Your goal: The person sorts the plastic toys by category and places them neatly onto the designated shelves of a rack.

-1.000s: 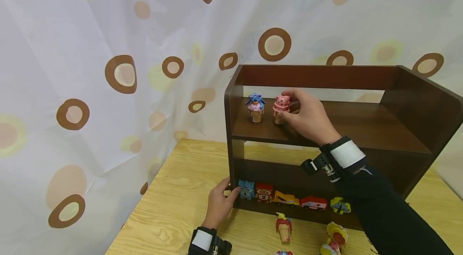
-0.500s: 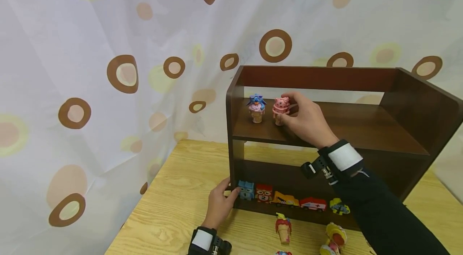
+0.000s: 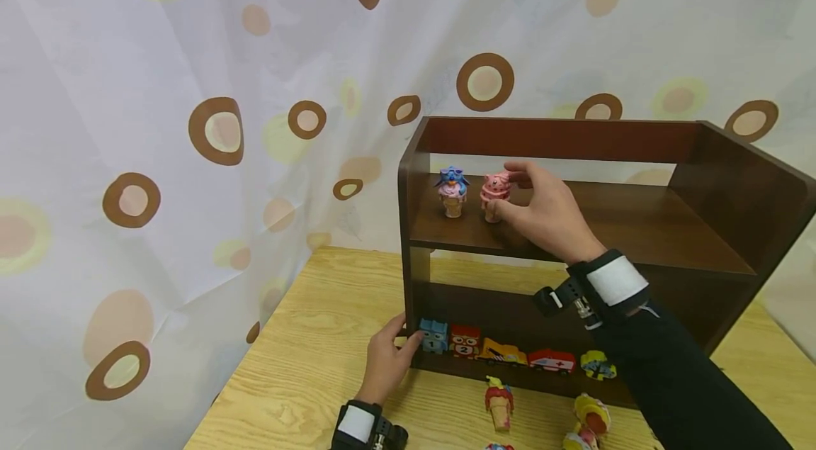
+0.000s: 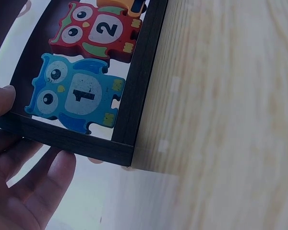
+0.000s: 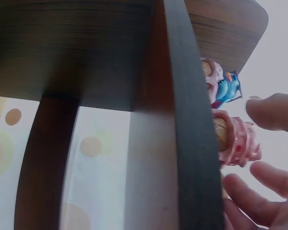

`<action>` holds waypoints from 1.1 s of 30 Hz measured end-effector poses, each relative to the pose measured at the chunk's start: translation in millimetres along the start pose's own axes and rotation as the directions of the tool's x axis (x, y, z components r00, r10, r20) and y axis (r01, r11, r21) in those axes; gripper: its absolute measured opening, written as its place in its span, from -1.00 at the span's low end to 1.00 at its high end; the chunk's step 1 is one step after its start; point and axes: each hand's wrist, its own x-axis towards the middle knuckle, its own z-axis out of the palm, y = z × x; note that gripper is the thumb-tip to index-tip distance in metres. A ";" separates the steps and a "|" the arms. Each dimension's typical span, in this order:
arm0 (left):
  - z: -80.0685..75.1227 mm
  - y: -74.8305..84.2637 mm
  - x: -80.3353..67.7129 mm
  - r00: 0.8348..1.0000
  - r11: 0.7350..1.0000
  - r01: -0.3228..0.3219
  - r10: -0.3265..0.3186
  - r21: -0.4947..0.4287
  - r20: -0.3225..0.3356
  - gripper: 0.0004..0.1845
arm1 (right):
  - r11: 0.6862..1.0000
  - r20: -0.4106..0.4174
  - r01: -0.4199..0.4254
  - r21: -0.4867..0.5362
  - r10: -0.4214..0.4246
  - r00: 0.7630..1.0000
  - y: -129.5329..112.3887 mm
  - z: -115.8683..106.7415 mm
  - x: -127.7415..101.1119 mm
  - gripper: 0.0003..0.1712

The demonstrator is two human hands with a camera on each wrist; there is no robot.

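Observation:
My right hand [image 3: 545,212] is at the upper shelf, its thumb and fingers parted around a pink ice-cream-cone toy [image 3: 495,195] that stands upright there. In the right wrist view, gaps show between the pink toy [image 5: 241,141] and the thumb [image 5: 273,111]. Left of it stands a blue-topped ice-cream-cone toy [image 3: 452,193]. My left hand [image 3: 387,361] grips the left side panel of the dark brown shelf [image 3: 644,223] low down, thumb inside and fingers outside. Just inside that panel is a blue owl block [image 4: 77,93] marked 1, beside a red owl block [image 4: 98,29] marked 2.
Farther along the lower shelf are a yellow toy truck [image 3: 503,352], a red-and-white toy ambulance [image 3: 552,360] and a yellow-green toy piece [image 3: 598,365]. On the wooden table [image 3: 306,358] in front lie a red-topped cone toy [image 3: 500,404] and a yellow-and-red toy [image 3: 589,418]. A patterned sheet [image 3: 287,46] hangs behind.
The right hand's fingers have spread away from the pink cone toy, which stays standing on the upper shelf. My left hand keeps its place on the side panel.

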 end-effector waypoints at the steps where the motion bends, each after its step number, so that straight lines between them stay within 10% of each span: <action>1: 0.0 0.0 0.0 1.000 1.000 0.005 -0.005 0.000 0.002 -0.58 | 1.000 -0.036 0.016 0.000 -0.016 0.999 -0.4 -0.6 -1.3 -0.31; 5: -0.2 -0.2 0.9 1.000 1.000 0.014 -0.014 0.002 0.003 -0.58 | 0.992 -0.241 0.122 -0.029 -0.126 0.962 -4.6 -0.4 -6.6 -0.46; 16: 0.0 0.6 -0.4 1.000 1.000 0.019 -0.019 -0.010 0.012 -0.58 | 0.884 -0.528 0.460 -0.084 -0.431 0.732 -40.3 6.3 -41.5 -0.83; 24: -0.2 -0.8 2.6 1.000 1.000 -0.019 0.019 -0.015 -0.003 -0.59 | 0.838 -0.277 0.544 -0.052 -0.535 0.798 -30.5 29.5 -80.5 -0.93; 33: 1.5 -0.6 -0.6 1.000 1.000 0.016 -0.016 -0.007 0.005 -0.57 | 0.923 0.037 0.377 -0.072 -0.375 0.926 21.1 81.4 -128.3 -0.74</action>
